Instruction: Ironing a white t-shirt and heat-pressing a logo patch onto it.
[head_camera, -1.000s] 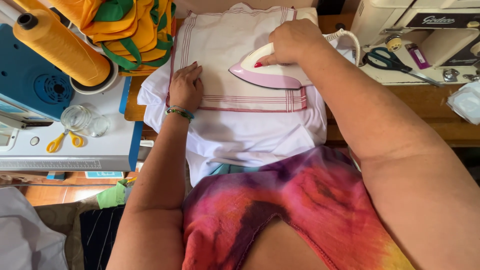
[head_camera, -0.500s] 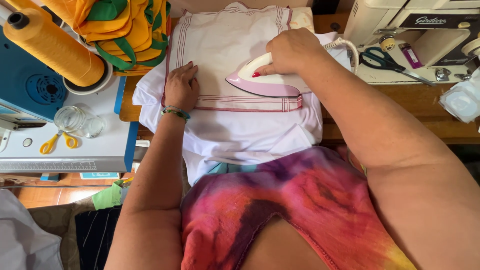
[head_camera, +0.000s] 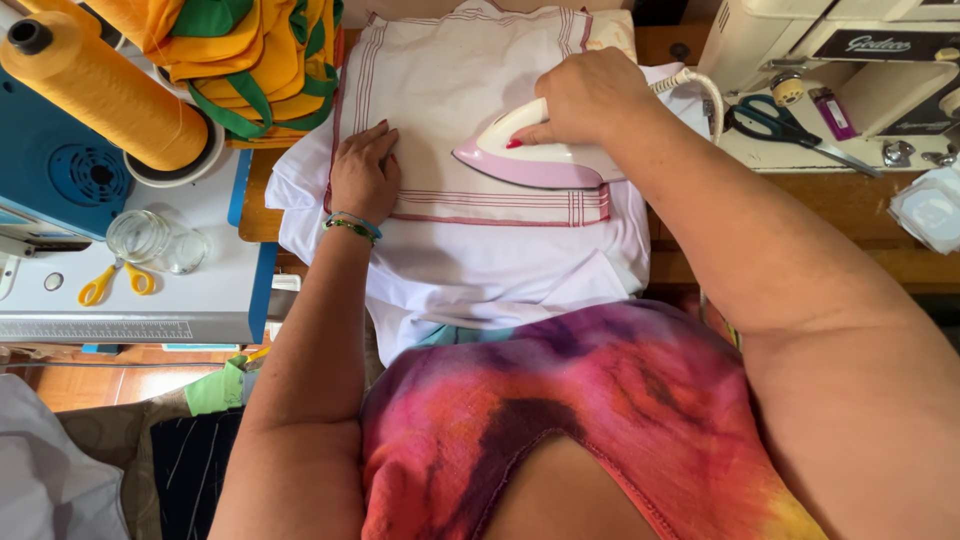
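Two hands working: our right hand (head_camera: 585, 95) clamps its grip on the pink-and-white plastic iron (head_camera: 530, 160), our left hand (head_camera: 362, 180) lies flat, fingers apart, on the white red-striped cloth (head_camera: 470, 80).

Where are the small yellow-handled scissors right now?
In the head view, the yellow-handled scissors lie at the far left on the white machine bed, just below a clear glass jar and left of the left hand.
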